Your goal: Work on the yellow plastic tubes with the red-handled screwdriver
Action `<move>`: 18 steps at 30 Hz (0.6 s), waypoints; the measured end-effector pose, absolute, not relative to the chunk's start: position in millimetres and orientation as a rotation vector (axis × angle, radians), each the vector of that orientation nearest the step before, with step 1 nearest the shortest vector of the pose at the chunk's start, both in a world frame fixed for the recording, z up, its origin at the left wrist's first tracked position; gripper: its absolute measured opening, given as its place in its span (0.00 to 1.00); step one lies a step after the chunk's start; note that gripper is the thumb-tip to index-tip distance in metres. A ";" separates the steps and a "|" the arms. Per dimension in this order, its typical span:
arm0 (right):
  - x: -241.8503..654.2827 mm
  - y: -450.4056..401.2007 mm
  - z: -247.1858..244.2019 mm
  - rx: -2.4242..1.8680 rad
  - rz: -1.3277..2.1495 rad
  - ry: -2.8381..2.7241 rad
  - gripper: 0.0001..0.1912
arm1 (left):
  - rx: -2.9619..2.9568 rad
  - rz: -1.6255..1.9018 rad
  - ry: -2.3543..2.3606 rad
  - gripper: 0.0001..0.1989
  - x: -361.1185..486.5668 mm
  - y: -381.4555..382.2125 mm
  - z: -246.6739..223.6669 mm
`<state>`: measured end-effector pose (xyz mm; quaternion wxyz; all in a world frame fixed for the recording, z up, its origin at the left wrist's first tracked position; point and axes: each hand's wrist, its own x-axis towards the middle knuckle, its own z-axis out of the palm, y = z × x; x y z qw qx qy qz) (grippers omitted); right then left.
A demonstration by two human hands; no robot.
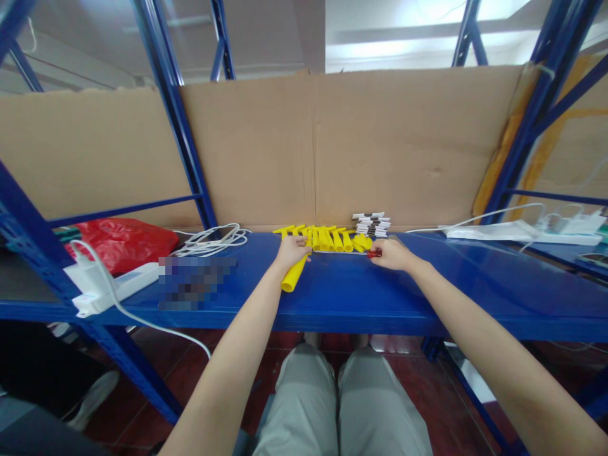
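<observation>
My left hand (pixel 291 252) is closed on a yellow tube-shaped part (pixel 294 275), whose round open end points toward me. In my right hand (pixel 392 254) is the red handle of a screwdriver (pixel 375 253); its thin metal shaft points left, toward the yellow part. Behind my hands, a row of similar yellow parts (pixel 332 240) lies side by side along the shelf. Small flat yellow pieces (pixel 361 242) lie at the right end of that row, near my right hand. Whether the shaft's tip touches the held part cannot be made out.
Stacked white-and-black pieces (pixel 372 225) stand against the cardboard (pixel 403 145) on the blue shelf (pixel 351 297). To the left are a coiled white cable (pixel 213 240), a red plastic bag (pixel 126 244) and a power strip (pixel 137 278). Another strip (pixel 565 235) lies right.
</observation>
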<state>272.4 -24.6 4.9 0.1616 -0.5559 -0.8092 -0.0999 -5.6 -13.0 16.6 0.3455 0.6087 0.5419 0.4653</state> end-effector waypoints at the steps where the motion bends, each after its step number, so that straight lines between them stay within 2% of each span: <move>1: 273.3 -23.7 4.3 -1.596 -0.267 -2.315 0.05 | 1.590 1.208 1.411 0.26 -6.1 -11.7 15.6; 18: 281.0 -12.1 -0.1 -1.497 0.178 -2.407 0.11 | 1.647 1.297 1.378 0.23 -7.4 -4.3 11.1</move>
